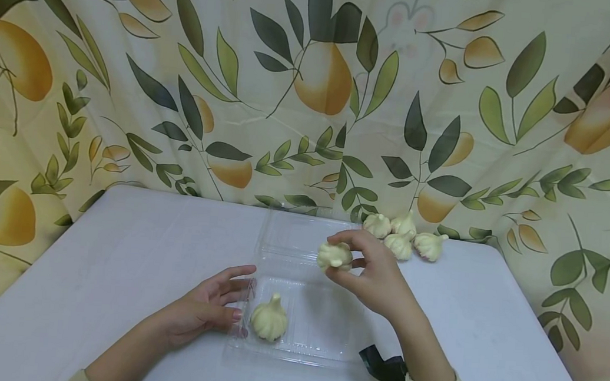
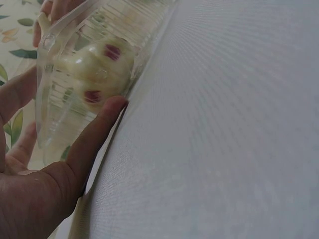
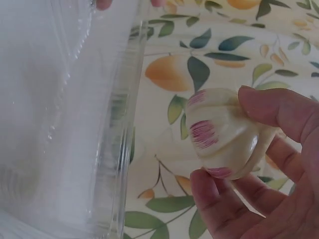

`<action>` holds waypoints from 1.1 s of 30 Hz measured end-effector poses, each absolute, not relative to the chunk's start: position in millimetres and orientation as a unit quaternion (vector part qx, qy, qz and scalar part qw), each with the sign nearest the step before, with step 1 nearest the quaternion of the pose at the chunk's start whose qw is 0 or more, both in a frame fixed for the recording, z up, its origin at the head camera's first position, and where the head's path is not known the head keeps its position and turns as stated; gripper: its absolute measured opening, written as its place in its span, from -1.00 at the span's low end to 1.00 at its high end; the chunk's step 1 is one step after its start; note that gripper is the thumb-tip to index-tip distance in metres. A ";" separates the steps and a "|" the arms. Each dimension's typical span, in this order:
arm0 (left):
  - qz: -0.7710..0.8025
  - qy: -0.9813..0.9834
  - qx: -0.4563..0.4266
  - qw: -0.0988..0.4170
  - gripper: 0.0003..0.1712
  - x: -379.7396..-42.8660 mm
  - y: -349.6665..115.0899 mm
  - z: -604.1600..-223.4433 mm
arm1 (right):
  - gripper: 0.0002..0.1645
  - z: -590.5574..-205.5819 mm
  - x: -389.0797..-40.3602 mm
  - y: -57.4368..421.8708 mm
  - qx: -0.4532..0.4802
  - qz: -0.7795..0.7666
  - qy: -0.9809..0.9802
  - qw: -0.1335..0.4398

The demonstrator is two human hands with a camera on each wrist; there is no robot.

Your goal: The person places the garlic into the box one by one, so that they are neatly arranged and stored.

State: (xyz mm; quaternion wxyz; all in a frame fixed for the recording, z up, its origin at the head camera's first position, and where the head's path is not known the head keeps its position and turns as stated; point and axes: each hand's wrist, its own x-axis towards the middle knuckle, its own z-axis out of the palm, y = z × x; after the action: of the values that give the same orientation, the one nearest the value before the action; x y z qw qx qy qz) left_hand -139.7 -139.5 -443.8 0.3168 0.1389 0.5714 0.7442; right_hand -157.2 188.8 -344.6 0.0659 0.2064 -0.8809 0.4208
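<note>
My right hand (image 1: 371, 272) pinches a garlic bulb (image 1: 334, 256) between thumb and fingertips, above the hinge side of a clear plastic clamshell box (image 1: 320, 357). Purple-pink streaks mark this pale bulb (image 3: 224, 132) in the right wrist view. A second garlic bulb (image 1: 269, 319) sits in the left part of the box's tray, stem pointing away from me. My left hand (image 1: 204, 304) rests against the box's left side with fingers extended. In the left wrist view its thumb (image 2: 97, 132) touches the clear wall low down, beside the bulb inside (image 2: 102, 69).
Several more garlic bulbs (image 1: 399, 244) cluster at the table's back right edge. The box's lid (image 1: 296, 234) lies folded back toward the curtain (image 1: 269, 93), printed with fruit and leaves. A black strap-like piece (image 1: 385, 367) sticks out by my right wrist. White cloth covers the table (image 1: 136, 249).
</note>
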 end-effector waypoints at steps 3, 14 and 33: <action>0.744 0.572 0.137 0.316 0.02 -139.7 -139.2 -444.0 | -0.45 -344.3 -154.4 184.5 0.215 0.420 -0.879 0.067; 0.743 0.575 0.134 0.316 0.02 -139.8 -138.7 -443.5 | -0.44 -346.5 -147.3 171.5 0.252 0.417 -0.871 0.064; 0.743 0.575 0.137 0.315 0.01 -140.4 -138.9 -444.6 | -0.46 -346.0 -132.4 151.4 0.284 0.388 -0.874 0.067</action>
State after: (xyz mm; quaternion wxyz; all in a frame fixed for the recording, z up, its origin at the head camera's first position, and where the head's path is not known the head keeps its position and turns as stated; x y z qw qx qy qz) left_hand -140.4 -138.9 -444.6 0.3154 0.1366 0.5746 0.7428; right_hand -132.4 151.4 -346.0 0.0668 0.2839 -0.8742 0.3882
